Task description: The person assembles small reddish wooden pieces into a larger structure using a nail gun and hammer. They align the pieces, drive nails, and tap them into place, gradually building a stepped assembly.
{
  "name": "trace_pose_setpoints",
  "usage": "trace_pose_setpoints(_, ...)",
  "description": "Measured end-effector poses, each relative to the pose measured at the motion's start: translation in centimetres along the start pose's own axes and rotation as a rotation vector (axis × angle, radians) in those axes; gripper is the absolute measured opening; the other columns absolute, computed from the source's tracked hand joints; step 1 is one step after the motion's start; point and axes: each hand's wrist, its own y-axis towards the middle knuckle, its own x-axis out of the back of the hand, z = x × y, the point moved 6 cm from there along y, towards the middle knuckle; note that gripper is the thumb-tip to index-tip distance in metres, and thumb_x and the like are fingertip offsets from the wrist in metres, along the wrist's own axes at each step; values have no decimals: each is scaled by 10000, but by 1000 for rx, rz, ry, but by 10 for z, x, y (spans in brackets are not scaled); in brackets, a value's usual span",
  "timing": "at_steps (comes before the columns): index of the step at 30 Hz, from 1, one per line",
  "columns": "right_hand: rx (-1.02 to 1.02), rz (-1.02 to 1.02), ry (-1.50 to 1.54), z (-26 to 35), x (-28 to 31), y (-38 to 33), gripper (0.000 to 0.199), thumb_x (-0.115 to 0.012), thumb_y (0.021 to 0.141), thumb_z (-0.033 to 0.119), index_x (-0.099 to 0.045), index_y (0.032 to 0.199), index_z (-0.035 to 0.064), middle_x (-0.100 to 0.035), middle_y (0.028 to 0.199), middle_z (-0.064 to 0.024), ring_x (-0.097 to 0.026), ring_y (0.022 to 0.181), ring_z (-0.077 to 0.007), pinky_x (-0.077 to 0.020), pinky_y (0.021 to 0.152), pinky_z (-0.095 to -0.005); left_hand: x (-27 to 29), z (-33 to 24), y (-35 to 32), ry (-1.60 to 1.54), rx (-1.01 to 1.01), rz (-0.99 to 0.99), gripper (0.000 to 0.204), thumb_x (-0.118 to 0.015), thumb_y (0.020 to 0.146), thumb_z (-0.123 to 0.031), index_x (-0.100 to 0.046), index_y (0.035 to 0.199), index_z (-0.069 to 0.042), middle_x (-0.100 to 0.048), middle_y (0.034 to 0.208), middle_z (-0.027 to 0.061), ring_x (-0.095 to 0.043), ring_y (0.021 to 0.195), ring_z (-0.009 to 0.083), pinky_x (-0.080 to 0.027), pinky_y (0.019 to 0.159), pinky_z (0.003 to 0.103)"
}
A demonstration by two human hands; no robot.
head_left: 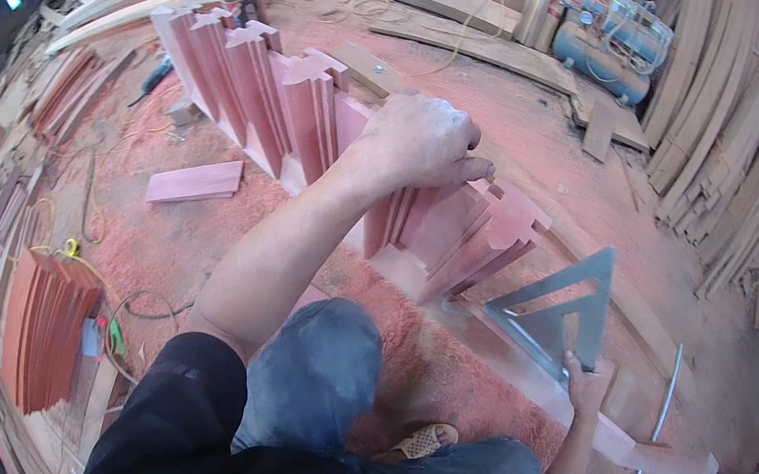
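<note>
A long pinkish timber assembly point(313, 124) runs from the far left toward the near right, with several grooved upright blocks standing along a base board point(519, 368). My left hand point(425, 141) is closed over the top of the middle blocks, thumb and fingers curled together. Whatever its fingers grip is hidden, though a small light-brown bit shows just below the thumb. A grey triangular set square point(561, 315) with cut-out slots stands tilted above the base board, beside the nearest grooved block point(501, 238). The fingers of my right hand point(585, 383) are wrapped round its lower corner.
Pink sawdust covers the floor around my knees. A loose pink board point(194, 182) lies left of the assembly, and a stack of reddish slats point(46, 331) stands at lower left. A blue air compressor point(608, 49) sits far right near leaning planks point(714, 123). A pale hose point(664, 409) crosses the right side.
</note>
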Motion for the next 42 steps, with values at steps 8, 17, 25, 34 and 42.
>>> trace_pose_setpoints(8, 104, 13, -54, 39, -38, 6, 195, -905, 889, 185, -828, 934, 11, -746, 755, -45, -658, 692, -118, -532, 658, -339, 0, -1, -7, -63, -44, -74, 461, -743, 939, -521, -825, 904, -69, -760, 777, 198, -778, 814, 392, -606, 783, 524)
trace_pose_setpoints(17, -185, 187, -24, 1, -35, -1, 284, -961, 827, 213, -837, 992, 17, -787, 849, -39, -709, 778, -115, -568, 709, -336, 5, -6, -11, -67, -66, -57, 460, -735, 949, -511, -805, 976, -58, -781, 857, 193, -769, 877, 397, -566, 841, 536)
trace_pose_setpoints(25, -79, 0, -133, -20, -39, -9, 301, -985, 794, 267, -849, 908, 25, -789, 770, -107, -741, 666, -179, -561, 629, -360, 5, -8, -9, -57, -60, -54, 458, -726, 963, -516, -799, 979, -65, -801, 905, 180, -776, 903, 382, -574, 837, 528)
trace_pose_setpoints(34, -28, 26, -121, -20, -39, -6, 311, -985, 789, 295, -843, 878, 34, -771, 748, -136, -739, 635, -220, -553, 617, -382, 7, -9, -10, -69, -85, -83, 465, -732, 949, -522, -788, 911, -62, -779, 837, 188, -776, 866, 368, -572, 811, 524)
trace_pose_setpoints(42, -190, 36, -87, -36, -37, -7, 277, -973, 803, 218, -815, 854, -3, -684, 674, -20, -619, 622, -114, -499, 591, -352, 5, -7, -11, -57, -59, -38, 460, -726, 940, -528, -801, 953, -74, -786, 880, 189, -776, 910, 376, -561, 838, 525)
